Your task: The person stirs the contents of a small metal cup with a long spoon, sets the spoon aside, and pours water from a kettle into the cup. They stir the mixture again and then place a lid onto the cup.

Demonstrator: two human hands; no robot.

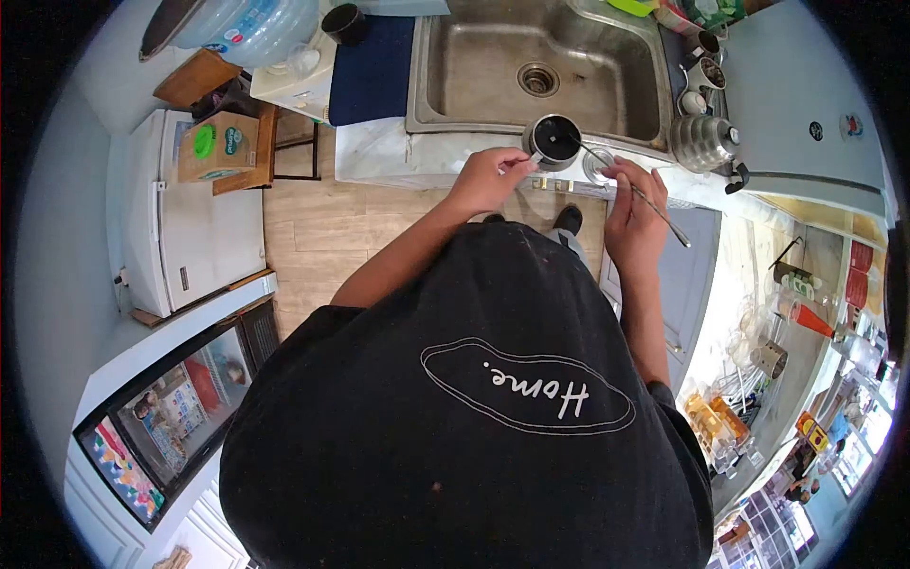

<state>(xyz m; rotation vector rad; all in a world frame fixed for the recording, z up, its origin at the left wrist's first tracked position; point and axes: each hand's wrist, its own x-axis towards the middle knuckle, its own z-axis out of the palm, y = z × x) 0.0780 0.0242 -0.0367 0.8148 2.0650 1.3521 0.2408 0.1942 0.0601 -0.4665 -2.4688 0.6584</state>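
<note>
A metal mug (531, 133) with dark liquid inside stands near the counter's front edge, just below the sink. My left hand (491, 182) pinches the mug's handle from the left side. In my right hand (635, 213) is a long, thin metal spoon (665, 217); it slants down to the left, and its lower end dips into the dark liquid. A small clear glass (595, 165) sits right of the mug, partly hidden by the fingers of my right hand.
Behind the mug is a steel sink (455, 57) with a drain. A dark blue cloth (372, 81) lies left of it. On the right stand a ribbed metal kettle (700, 142) and several cups. A cardboard box (232, 147) rests on a wooden stand at left.
</note>
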